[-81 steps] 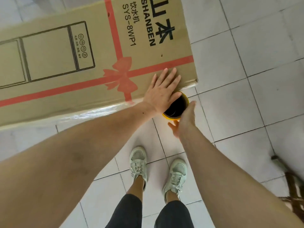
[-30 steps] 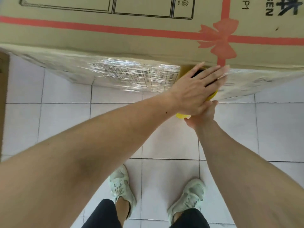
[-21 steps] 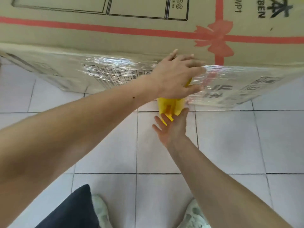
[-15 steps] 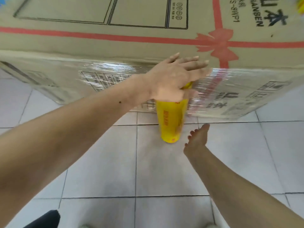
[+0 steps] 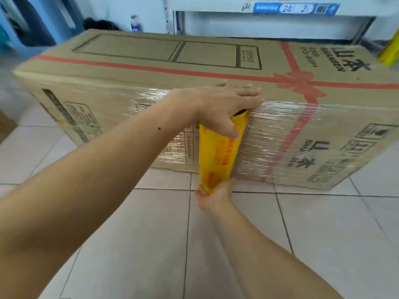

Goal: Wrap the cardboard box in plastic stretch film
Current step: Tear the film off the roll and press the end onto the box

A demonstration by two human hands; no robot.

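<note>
A long cardboard box [image 5: 151, 67] with a red printed ribbon lies on its side on the tiled floor. Clear stretch film [image 5: 272, 134] covers the middle and right of its near face. A yellow roll of film [image 5: 218, 156] stands upright against that face. My left hand [image 5: 224, 108] caps the roll's top end, fingers flat over the box's upper edge. My right hand [image 5: 213, 194] cups the roll's bottom end from below, just above the floor.
White floor tiles [image 5: 129, 234] stretch toward me. Behind the box stands a white metal shelf [image 5: 237, 9] with a blue label. A water bottle [image 5: 135, 23] is at the back, a yellow object [image 5: 389, 50] at the right edge, another carton [image 5: 5, 126] at far left.
The view has lifted from looking straight down to looking across the box. The roll has travelled left along the near face, laying film, and my right hand has returned under its bottom end.
</note>
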